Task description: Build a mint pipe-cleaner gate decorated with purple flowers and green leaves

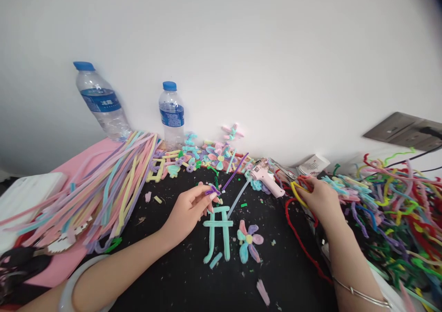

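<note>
My left hand [197, 203] is closed in a pinch on a small bent purple pipe cleaner [212, 190]. Right below it lies a mint green pipe cleaner frame [218, 223] with two legs and crossbars. A pipe cleaner flower [249, 239] with pink, purple and blue petals is to the frame's right. At the right side, my right hand [319, 197] has its fingers curled on a yellow and red looped thing [298, 195], whose kind I cannot make out. From beside that hand, a long red pipe cleaner [304, 247] trails down the black mat.
A pink glue gun [267, 178] lies beyond the black mat's [165, 266] middle. Pipe cleaners in pastel strands [113, 183] lie left; a tangled bright heap [397, 220] is right. Two water bottles [171, 114] stand against the wall. A socket panel [397, 130] is at right.
</note>
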`<action>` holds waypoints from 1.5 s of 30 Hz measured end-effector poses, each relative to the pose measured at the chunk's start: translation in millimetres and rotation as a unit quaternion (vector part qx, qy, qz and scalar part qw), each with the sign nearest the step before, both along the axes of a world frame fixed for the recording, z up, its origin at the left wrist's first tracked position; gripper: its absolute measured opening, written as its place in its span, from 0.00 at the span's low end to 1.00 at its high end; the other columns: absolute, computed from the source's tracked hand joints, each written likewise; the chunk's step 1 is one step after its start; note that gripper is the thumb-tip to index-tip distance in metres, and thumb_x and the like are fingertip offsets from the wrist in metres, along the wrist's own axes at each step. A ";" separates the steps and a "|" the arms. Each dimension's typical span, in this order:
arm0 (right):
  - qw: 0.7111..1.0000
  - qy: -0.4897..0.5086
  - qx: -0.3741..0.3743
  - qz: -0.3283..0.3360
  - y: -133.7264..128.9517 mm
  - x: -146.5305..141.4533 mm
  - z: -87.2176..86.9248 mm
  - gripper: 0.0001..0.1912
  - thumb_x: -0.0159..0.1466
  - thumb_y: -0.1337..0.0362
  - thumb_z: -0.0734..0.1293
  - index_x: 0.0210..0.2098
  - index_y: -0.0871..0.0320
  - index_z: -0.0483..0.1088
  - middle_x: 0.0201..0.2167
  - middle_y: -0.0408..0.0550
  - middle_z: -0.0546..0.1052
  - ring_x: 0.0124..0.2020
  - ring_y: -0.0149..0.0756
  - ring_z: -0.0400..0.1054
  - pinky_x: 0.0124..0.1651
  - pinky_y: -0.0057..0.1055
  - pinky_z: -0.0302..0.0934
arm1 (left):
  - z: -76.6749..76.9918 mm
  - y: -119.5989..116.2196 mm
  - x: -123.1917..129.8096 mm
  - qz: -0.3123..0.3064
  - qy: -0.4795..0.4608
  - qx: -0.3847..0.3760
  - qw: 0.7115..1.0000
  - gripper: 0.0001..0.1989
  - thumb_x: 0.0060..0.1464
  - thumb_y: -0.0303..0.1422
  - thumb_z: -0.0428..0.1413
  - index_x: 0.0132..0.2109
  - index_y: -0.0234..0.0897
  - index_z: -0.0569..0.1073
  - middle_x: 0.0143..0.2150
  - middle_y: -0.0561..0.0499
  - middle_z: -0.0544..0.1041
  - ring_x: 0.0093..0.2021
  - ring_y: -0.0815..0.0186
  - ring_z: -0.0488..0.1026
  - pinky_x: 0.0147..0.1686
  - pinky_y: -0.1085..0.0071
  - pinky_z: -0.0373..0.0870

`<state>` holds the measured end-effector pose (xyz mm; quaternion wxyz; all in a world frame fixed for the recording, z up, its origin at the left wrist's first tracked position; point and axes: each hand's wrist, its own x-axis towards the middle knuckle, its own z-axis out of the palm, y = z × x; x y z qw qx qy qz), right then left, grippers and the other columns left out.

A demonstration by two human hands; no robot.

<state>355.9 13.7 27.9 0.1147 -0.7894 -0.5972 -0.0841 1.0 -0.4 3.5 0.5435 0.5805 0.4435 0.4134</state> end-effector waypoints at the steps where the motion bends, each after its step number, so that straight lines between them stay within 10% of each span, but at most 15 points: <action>1: 1.000 0.003 -0.008 0.003 0.7 -0.8 -0.5 0.15 0.56 0.61 0.63 0.39 0.63 0.73 0.35 0.57 0.77 0.38 0.49 0.71 0.38 0.38 0.61 | 0.6 -0.2 -0.1 -0.002 0.003 0.004 1.000 0.10 0.57 0.37 0.51 0.37 0.35 0.73 0.24 0.53 0.71 0.24 0.69 0.67 0.23 0.75 0.65; 6: 0.981 0.046 0.119 0.145 -12.4 -56.0 12.7 0.10 0.62 0.65 0.58 0.36 0.60 0.70 0.37 0.55 0.75 0.41 0.44 0.68 0.44 0.37 0.59 | 2.5 -3.2 0.3 -0.036 0.018 0.035 0.999 0.09 0.57 0.34 0.50 0.34 0.36 0.73 0.25 0.53 0.73 0.25 0.69 0.69 0.25 0.75 0.65; 11: 0.911 0.192 -0.066 0.359 -36.2 -148.9 21.9 0.07 0.65 0.66 0.57 0.30 0.56 0.62 0.27 0.43 0.70 0.28 0.32 0.64 0.32 0.27 0.57 | 2.9 -7.6 1.5 -0.096 0.047 0.076 0.991 0.09 0.57 0.32 0.50 0.32 0.37 0.73 0.23 0.54 0.73 0.24 0.68 0.70 0.28 0.73 0.67; 16: 0.870 0.252 -0.085 0.415 -40.9 -179.4 8.7 0.13 0.68 0.67 0.53 0.27 0.56 0.59 0.24 0.40 0.65 0.25 0.29 0.60 0.28 0.24 0.53 | 3.6 -9.1 2.9 -0.125 0.016 0.050 0.991 0.08 0.57 0.32 0.50 0.31 0.36 0.70 0.24 0.54 0.72 0.24 0.69 0.70 0.27 0.73 0.68; 34: 0.899 0.212 -0.029 0.383 -38.7 -178.9 -0.9 0.14 0.68 0.66 0.51 0.26 0.56 0.56 0.23 0.41 0.63 0.24 0.30 0.58 0.28 0.25 0.52 | -2.5 -5.0 3.5 -0.123 -0.076 -0.039 0.989 0.08 0.54 0.35 0.56 0.33 0.35 0.69 0.22 0.56 0.70 0.22 0.71 0.70 0.26 0.74 0.68; 40: 0.976 0.070 0.095 0.181 -13.3 -134.7 1.7 0.04 0.63 0.67 0.58 0.38 0.58 0.62 0.33 0.51 0.71 0.37 0.42 0.65 0.39 0.34 0.56 | 10.1 8.7 -10.2 0.007 -0.033 0.015 0.999 0.09 0.55 0.37 0.55 0.31 0.36 0.69 0.23 0.56 0.70 0.24 0.70 0.68 0.25 0.75 0.67; 45: 0.998 -0.049 0.030 0.035 5.1 -105.7 -18.2 0.17 0.60 0.61 0.63 0.46 0.62 0.62 0.44 0.63 0.69 0.44 0.55 0.64 0.37 0.40 0.58 | 17.2 19.6 -25.0 0.048 0.008 0.032 0.998 0.12 0.55 0.40 0.54 0.30 0.37 0.66 0.22 0.57 0.69 0.24 0.70 0.67 0.23 0.77 0.63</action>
